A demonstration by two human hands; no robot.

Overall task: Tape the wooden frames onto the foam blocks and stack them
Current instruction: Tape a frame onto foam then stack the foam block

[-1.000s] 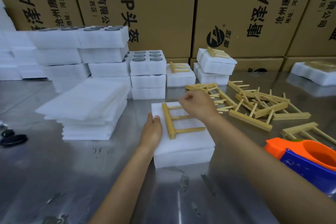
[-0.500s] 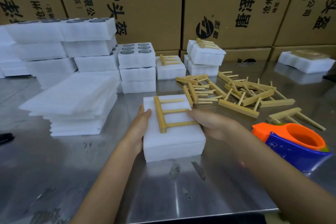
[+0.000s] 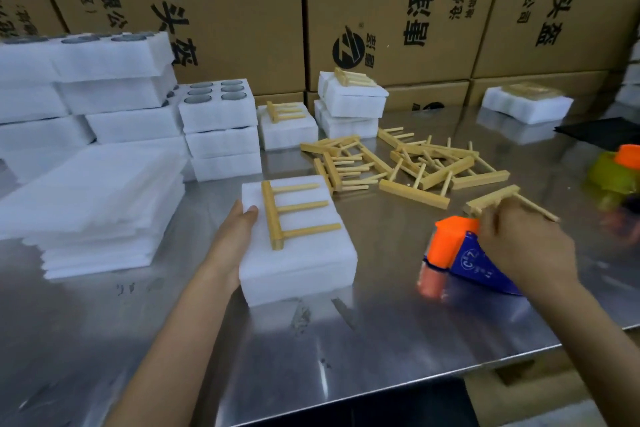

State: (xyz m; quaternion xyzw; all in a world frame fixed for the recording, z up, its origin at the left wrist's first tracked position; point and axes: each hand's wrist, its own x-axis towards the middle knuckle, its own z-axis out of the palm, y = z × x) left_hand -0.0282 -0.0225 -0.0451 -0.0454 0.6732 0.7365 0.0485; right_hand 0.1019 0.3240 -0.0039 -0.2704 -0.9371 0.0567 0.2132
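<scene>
Steel worktop (image 3: 346, 350), bare toward its near edge | wooden frame (image 3: 292, 215) lies on foam block (image 3: 298, 264) | left hand (image 3: 235, 236) flat against block's left side | right hand (image 3: 526, 246) grips tape dispenser (image 3: 457, 253) | loose frames (image 3: 412, 163) piled behind.

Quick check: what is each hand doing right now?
Left hand: open, resting against the white foam block.
Right hand: gripping the orange and blue tape dispenser.

At frame centre the left hand (image 3: 237, 236) rests against the left side of a foam block (image 3: 304, 264) bearing a wooden frame (image 3: 287, 215) on the steel desk (image 3: 311, 340), while at right the right hand (image 3: 526, 246) grips an orange-and-blue tape dispenser (image 3: 460, 253).
</scene>
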